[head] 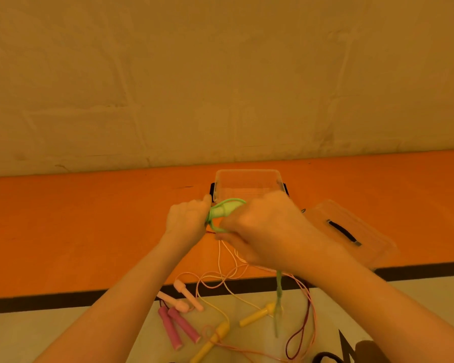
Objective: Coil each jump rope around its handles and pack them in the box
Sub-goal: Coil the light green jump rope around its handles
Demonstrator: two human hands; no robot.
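Observation:
My left hand (188, 218) grips the green jump rope handles (220, 211) just in front of the clear plastic box (247, 176). My right hand (265, 231) pinches the green cord beside the handles, and a loop of cord curves over them. The rest of the green cord (278, 305) hangs down below my right wrist. On the floor near me lie dark pink handles (180, 327), pale pink handles (186, 297) and yellow handles (257, 314), with their thin cords tangled together.
The box's clear lid (349, 231) with a black handle lies to the right on the orange mat (89, 231). A black stripe edges the mat. A dark red cord loop (296, 339) lies at the lower right beside dark objects.

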